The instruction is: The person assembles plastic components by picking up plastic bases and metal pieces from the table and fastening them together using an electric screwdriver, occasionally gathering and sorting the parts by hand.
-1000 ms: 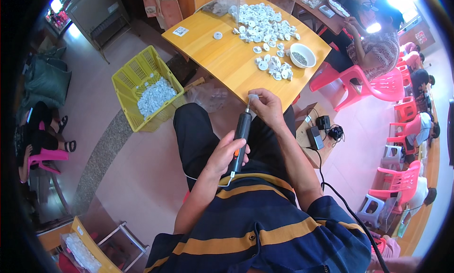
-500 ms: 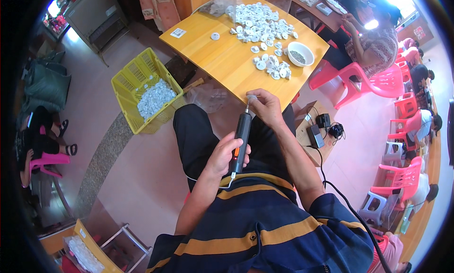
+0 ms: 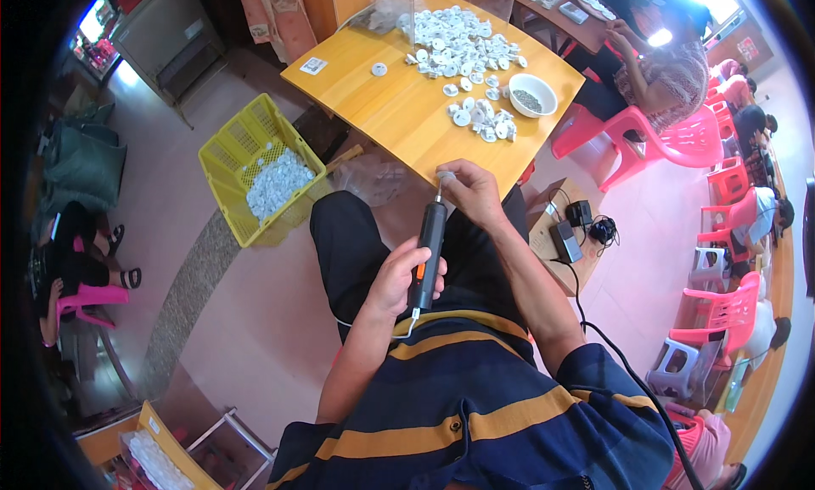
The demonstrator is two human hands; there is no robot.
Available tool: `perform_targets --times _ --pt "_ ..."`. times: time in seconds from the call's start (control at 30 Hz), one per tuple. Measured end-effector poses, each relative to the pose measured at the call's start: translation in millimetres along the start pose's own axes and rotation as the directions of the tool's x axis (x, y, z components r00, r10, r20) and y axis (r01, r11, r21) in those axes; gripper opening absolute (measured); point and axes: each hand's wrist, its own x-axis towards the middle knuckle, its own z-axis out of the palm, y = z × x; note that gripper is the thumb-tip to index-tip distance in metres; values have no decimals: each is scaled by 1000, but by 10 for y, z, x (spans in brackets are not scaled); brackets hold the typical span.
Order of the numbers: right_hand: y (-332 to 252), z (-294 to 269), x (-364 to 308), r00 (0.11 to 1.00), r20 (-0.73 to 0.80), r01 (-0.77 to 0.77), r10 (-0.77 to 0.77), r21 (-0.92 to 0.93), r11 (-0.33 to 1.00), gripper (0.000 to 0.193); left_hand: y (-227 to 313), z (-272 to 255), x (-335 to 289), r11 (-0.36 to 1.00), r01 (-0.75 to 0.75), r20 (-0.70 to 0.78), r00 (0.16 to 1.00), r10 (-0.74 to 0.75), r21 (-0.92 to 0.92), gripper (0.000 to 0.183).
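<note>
My left hand (image 3: 394, 280) is wrapped round a black electric screwdriver (image 3: 431, 240) with an orange switch, its bit pointing away from me. A white cord leaves the tool's near end. At the bit's tip, my right hand (image 3: 475, 193) pinches a small white plastic piece (image 3: 445, 176), partly hidden by the fingers. The bit appears to touch this piece. Both hands are over my lap, at the near edge of the wooden table (image 3: 365, 95). On it lie a large heap of round white plastic parts (image 3: 463, 42) and a smaller cluster (image 3: 484, 121) nearer me.
A white bowl (image 3: 549, 89) of small metal pieces stands at the table's right. Left on the floor is a yellow crate (image 3: 229, 155) with white parts. A cardboard box (image 3: 543, 235) bears black adapters (image 3: 566, 240). A person sits on a pink chair (image 3: 662, 134) at right.
The view has shifted slightly, so the table and heap sit a little further left. My hands keep nearly the same hold on the screwdriver and the white piece.
</note>
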Motion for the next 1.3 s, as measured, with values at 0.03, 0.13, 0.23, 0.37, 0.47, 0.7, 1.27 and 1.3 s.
perform_targets --times 0.03,0.13,0.23,0.37,0.47,0.7,1.27,1.3 --pt "-1 1 1 1000 0 1 -1 -9 1000 14 3 4 -1 1000 1 -4 1000 -1 -1 23" --pt "21 -3 10 1000 -4 -13 13 -2 1000 15 20 -4 2 1000 4 -1 1000 -4 2 22" --pt "26 3 8 1000 -7 1 -1 -30 1000 15 31 -3 -1 1000 3 16 1000 -3 -4 22" --pt "12 15 11 1000 -10 9 -9 -23 1000 15 15 -21 24 1000 -7 44 999 8 -4 25" --pt "6 23 9 1000 -20 14 -14 15 1000 14 31 -11 10 1000 -1 44 999 2 -16 26" --pt "-35 19 -2 998 -1 55 -55 -42 998 14 20 -56 30 1000 -4 29 1000 5 -5 28" --pt "-44 16 -16 999 -20 42 -44 -74 996 15 53 -53 45 1000 11 47 999 -11 17 35" --pt "-44 19 -18 999 -17 34 -35 -85 996 15 49 -58 45 1000 14 43 999 -15 14 35"
